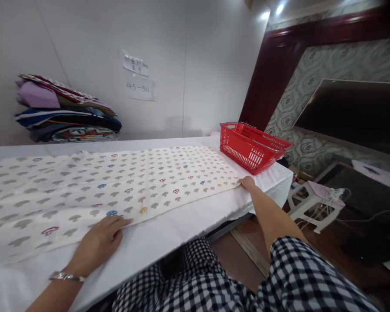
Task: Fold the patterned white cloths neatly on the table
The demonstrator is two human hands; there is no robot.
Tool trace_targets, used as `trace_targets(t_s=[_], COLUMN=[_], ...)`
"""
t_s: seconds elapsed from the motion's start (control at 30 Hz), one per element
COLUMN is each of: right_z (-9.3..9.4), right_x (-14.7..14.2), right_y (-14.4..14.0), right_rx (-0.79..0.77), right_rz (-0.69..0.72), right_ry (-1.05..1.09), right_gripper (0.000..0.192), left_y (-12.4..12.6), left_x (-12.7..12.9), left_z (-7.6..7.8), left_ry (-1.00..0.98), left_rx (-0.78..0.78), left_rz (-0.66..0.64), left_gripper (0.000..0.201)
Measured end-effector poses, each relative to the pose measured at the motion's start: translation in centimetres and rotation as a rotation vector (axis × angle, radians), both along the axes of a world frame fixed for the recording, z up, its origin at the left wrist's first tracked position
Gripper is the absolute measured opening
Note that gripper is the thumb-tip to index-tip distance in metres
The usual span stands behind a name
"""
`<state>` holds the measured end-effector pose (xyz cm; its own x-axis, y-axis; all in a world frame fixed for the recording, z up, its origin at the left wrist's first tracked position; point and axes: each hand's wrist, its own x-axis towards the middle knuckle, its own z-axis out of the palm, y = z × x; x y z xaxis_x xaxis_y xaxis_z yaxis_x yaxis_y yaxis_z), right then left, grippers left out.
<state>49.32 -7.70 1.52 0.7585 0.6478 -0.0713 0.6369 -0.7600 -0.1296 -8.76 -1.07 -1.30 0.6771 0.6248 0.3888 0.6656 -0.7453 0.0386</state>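
Note:
A long cream cloth [162, 173] printed with grey, blue, red and yellow mushrooms lies spread along the table, with slight ripples on its left part. My left hand [105, 232] rests on its near edge, fingers stretched out to the right over the fabric, a bracelet on the wrist. Far along to the right, my right hand [247, 183] is at the near right corner of the cloth, its fingers closed on that corner; the fingertips are small in view.
A red plastic basket [251, 149] stands on the white-covered table [188, 221] at its right end. Folded fabrics [68, 110] are piled at the back left by the wall. Off the table's right end is a white stool [315, 203] with cables.

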Motion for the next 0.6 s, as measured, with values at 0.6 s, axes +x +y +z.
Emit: trace_targets(t_s=[0.6], right_z=[1.3], right_x=[1.6], right_y=[1.7], right_rx=[-0.05], right_rz=[0.072], right_ry=[0.007], right_gripper=[0.028], left_y=[0.7], left_x=[0.2], left_z=[-0.4], left_ry=[-0.09], left_rx=[0.179], left_rz=[-0.051], left_gripper=[0.034])
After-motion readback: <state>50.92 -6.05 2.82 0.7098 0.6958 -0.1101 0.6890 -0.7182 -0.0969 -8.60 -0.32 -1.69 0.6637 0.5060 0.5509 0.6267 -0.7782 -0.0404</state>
